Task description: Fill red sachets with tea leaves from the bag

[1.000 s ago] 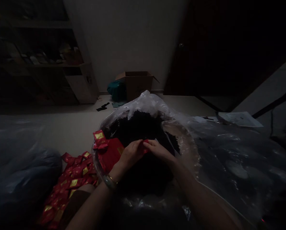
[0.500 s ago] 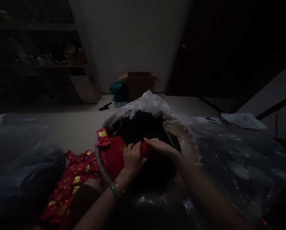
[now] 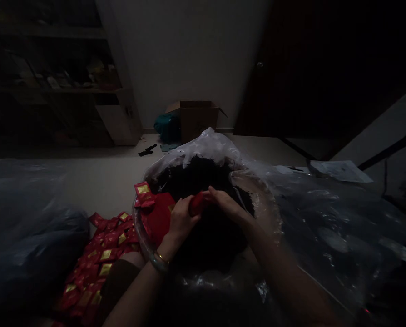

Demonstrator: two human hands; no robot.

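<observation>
My left hand (image 3: pixel 180 220) is curled round a small red packet (image 3: pixel 196 203) and my right hand (image 3: pixel 225 202) pinches its other end. Both hands hover over a heap of dark loose material (image 3: pixel 199 181) in a large clear plastic bag (image 3: pixel 257 181). A stack of empty red packets (image 3: pixel 158 213) leans inside the bag just left of my left hand. A bangle sits on my left wrist. The room is dim.
Several filled red packets with gold labels (image 3: pixel 101 254) lie piled at the lower left. Another plastic bag (image 3: pixel 26 227) bulges at the left. A cardboard box (image 3: pixel 196 118) and a teal bundle (image 3: pixel 167 127) stand by the far wall, shelves (image 3: pixel 53 86) at the back left.
The packet has tilted and shifted a little to the left between my hands. My left hand's fingers have closed further round it. The view wobbled slightly.
</observation>
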